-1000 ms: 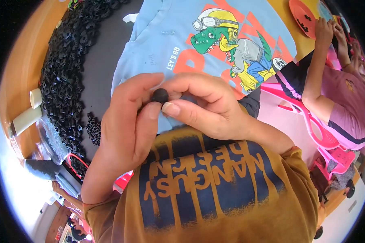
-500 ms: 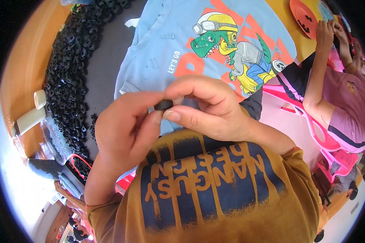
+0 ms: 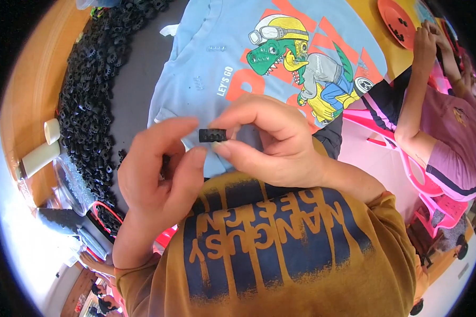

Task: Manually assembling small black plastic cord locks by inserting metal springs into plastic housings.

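Between the thumb and forefinger of my right hand [image 3: 272, 137] is a small black ribbed part [image 3: 212, 136], short and tube-like with notches along its side. My left hand [image 3: 161, 164] is just left of it, thumb and forefinger spread apart and not gripping the part. Something dark shows in the hollow of the left hand, too hidden to name. Under both hands lies a light blue T-shirt [image 3: 195, 105] with a cartoon dinosaur print.
A long heap of black plastic parts [image 3: 84, 111] covers the left of the dark grey tabletop [image 3: 137, 68]. A white cylinder [image 3: 39, 158] stands at the left edge. Far right, another person's hands [image 3: 428, 39] are beside an orange plate [image 3: 395, 24] holding several black pieces. Pink chairs [image 3: 415, 169] stand below.
My left thumb and forefinger have come off the black part and moved slightly left. The part, still in my right fingers, has turned and shows its notched side.
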{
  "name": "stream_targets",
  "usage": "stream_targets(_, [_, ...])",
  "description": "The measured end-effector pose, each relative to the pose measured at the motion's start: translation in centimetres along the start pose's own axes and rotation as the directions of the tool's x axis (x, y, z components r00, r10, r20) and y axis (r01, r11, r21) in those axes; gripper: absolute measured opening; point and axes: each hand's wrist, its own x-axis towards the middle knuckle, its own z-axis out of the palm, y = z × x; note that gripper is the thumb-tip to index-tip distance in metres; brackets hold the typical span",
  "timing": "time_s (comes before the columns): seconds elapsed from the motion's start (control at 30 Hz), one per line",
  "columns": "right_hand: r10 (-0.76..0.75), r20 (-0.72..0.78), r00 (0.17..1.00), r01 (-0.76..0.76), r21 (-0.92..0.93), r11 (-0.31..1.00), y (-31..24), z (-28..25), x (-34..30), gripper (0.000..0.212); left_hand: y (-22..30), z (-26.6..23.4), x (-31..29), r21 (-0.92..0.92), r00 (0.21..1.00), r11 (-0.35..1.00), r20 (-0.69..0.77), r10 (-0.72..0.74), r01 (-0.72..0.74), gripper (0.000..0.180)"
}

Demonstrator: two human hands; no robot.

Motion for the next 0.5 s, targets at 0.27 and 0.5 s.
stream_targets(0.27, [-0.004,0.009,1.000,0.005,-0.032,0.999,0.1,0.0,-0.1,0.013,-0.6,0.3,-0.2,-0.038,0.997,0.999,0.068,0.027,-0.025,0.013])
stream_targets(0.5, [-0.190,0.073,0.979,0.197,-0.111,0.974,0.9,-0.2,0.6,0.020,-0.7,0.6,-0.3,-0.203,0.987,0.971,0.125,-0.103,0.127,0.008])
